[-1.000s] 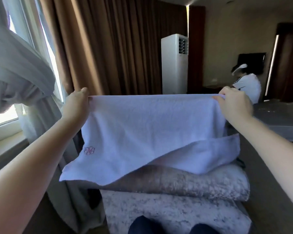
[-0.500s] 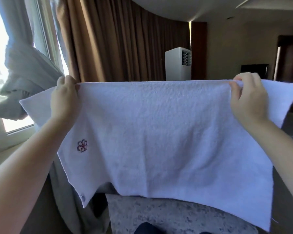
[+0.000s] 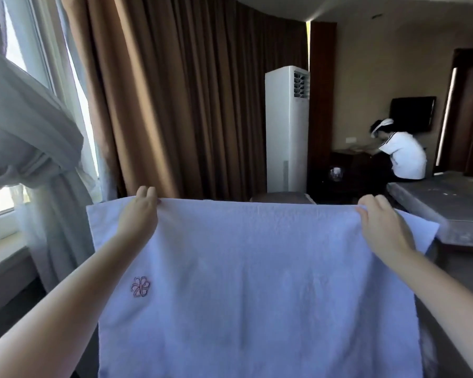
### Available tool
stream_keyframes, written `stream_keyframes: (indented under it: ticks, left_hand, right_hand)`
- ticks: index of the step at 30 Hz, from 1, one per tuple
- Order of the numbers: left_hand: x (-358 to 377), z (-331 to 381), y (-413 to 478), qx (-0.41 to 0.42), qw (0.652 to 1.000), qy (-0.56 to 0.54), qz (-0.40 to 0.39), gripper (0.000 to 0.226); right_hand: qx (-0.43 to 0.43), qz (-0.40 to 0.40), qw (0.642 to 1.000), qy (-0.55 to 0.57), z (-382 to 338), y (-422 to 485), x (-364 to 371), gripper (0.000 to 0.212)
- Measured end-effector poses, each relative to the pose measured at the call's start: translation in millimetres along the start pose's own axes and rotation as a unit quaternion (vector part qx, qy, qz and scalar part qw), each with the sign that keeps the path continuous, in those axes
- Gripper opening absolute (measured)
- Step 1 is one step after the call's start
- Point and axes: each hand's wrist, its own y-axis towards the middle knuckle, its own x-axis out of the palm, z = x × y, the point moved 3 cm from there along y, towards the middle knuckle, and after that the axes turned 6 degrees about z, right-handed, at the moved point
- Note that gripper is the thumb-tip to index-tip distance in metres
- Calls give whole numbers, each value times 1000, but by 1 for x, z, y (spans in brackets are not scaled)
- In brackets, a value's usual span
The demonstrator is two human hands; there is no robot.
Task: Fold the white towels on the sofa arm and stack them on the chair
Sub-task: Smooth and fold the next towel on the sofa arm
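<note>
The left hand (image 3: 139, 214) and right hand (image 3: 380, 222) each pinch the top hem of the towel (image 3: 257, 282), fingers curled over it and clamped on the cloth. Both grip a little inward of the corners. The towel hangs in the air in front of the person, spread flat, with a small stitched flower (image 3: 140, 286) facing the camera at lower left.

By my reading the fold has not begun: the sheet shows no crease or doubled layer. The sofa arm and chair are probably behind the cloth, but it hides them, so I cannot tell whether any towels are stacked yet.

The hem runs taut and level between the hands. The left corner stands out past the left hand, and the right corner droops past the right hand. The bottom edge is out of frame.

The grey drape (image 3: 38, 148) hangs near the left corner and a bed (image 3: 448, 208) lies near the right. Ahead there is open room up to the brown curtain (image 3: 189, 105) and the white unit (image 3: 287, 126). A seated person (image 3: 402, 156) is well apart.
</note>
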Motion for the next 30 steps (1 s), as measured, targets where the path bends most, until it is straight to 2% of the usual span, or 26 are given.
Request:
stream_keyframes:
  ticks: [2, 4, 8, 11, 13, 17, 20, 22, 26, 30]
  left_hand:
    - [34, 3, 5, -1, 999, -3, -36, 18]
    - [68, 6, 7, -16, 997, -11, -69, 18]
    - [126, 8, -3, -78, 987, -16, -140, 15]
    - [153, 16, -23, -74, 977, -25, -200, 33]
    - [157, 33, -40, -46, 977, -42, -205, 42]
    - [153, 101, -78, 48, 973, -103, -202, 35]
    - [152, 160, -108, 129, 954, -165, -213, 26]
    - [153, 196, -125, 169, 939, -203, -223, 31]
    - [159, 253, -144, 174, 923, -243, -244, 34]
    - [166, 266, -150, 175, 928, -231, -234, 47]
  right_hand:
    - [4, -28, 1000, -8, 10, 0, 29, 5]
    - [45, -75, 996, -2, 23, -3, 58, 8]
    - [68, -153, 986, 6, 40, -15, 105, 11]
    - [54, -212, 976, 19, 42, -32, 121, 17]
    - [82, -247, 964, 46, 44, -45, 123, 23]
    - [91, -230, 964, 101, 58, -77, 110, 25]
    - [135, -206, 965, 88, 85, -106, 82, 16]
    - [173, -196, 963, 59, 102, -123, 61, 7]
    - [252, -247, 935, 22, 122, -147, 33, 32]
    - [270, -235, 931, 76, 117, -159, 32, 30]
